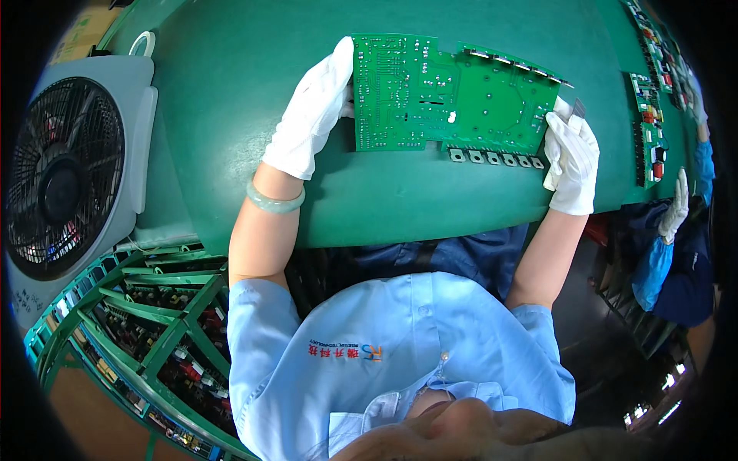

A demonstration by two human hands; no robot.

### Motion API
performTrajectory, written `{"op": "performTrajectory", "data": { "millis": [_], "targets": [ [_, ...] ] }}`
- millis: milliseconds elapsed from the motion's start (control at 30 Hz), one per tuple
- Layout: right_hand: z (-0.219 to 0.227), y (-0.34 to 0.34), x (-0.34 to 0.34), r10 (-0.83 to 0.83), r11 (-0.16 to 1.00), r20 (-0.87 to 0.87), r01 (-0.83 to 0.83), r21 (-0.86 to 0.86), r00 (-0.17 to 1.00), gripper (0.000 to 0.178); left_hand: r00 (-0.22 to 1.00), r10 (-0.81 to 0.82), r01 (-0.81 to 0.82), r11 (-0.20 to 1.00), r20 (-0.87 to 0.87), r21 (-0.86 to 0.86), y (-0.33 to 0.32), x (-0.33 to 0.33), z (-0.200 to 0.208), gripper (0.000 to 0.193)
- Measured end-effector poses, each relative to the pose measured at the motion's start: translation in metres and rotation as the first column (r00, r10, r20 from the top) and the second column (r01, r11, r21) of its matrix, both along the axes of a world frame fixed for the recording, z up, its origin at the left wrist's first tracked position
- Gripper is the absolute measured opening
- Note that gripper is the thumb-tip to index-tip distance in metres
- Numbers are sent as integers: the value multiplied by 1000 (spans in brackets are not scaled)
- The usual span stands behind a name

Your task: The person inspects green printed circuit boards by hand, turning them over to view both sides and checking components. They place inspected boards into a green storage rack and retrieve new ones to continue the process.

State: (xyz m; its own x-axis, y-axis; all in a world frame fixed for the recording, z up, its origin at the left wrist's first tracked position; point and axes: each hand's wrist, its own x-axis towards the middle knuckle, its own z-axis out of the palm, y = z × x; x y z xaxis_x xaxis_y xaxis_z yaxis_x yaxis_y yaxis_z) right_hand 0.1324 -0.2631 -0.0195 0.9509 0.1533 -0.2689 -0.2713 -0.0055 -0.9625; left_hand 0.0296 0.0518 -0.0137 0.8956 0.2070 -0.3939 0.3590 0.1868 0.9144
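A green circuit board (pixel 488 104) is held up over the green tabletop, its face with the solder points turned toward me. My left hand (pixel 311 115), in a white glove, is closed on the board's left edge, with the fingers partly behind it. At the right edge my gloved right hand (pixel 573 157) grips the board with thumb and fingers. A small grey flat piece (pixel 579 108) shows beside the right fingertips; what it belongs to is unclear. Several metal-tabbed components (pixel 492 158) stick out along the board's near edge, and a similar row (pixel 519 66) lines the far edge.
A grey box fan (pixel 65 169) stands on the left. Below it, a green rack (pixel 165 338) holds several boards. On the right lie more populated circuit boards (pixel 648 131), near a co-worker's gloved hand (pixel 674 207) and blue sleeve. The green tabletop (pixel 231 92) has its near edge before me.
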Motion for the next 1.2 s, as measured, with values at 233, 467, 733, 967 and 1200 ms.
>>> {"op": "performTrajectory", "data": {
  "millis": [233,467,733,967,1200],
  "targets": [
    [-6,-1,3,22,1000,4,-22,6,1000,32,995,99,-99,995,-16,29,-10,1,12,51],
    [1,-1,1,14,1000,-5,-14,-10,1000,32,999,9,-9,1000,-32,12,-2,4,6,52],
    [1,-3,-1,-30,999,33,29,28,999,32,952,-203,243,956,229,-164,8,0,10,51],
    [-11,-12,-2,-95,960,284,13,279,954,21,777,-373,361,924,507,127,13,-5,15,50],
    [-14,-18,6,92,968,324,-160,191,942,16,647,-510,190,828,567,528,6,3,-1,38]
  ]
}}
